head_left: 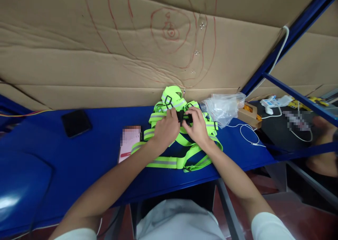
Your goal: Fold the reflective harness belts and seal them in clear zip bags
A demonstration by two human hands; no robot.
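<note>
A neon-green reflective strap vest (169, 159) with grey bands lies bunched on the blue table (100, 152), its far end piled against the cardboard wall. Both my hands meet over its middle. My left hand (166, 129) pinches one side of a black plastic buckle (184, 116), fingers closed. From the other side my right hand (197, 127) grips the same buckle, fingers curled round it. The buckle is mostly hidden by my fingers.
A black phone (76, 122) lies at the left on the table, a pink-and-white card (128, 143) beside the vest. A clear plastic bag (223, 108), a small cardboard box (249, 115), a white cable (246, 134) and a power strip (274, 102) sit right. Another person's arm (323, 127) shows at the far right.
</note>
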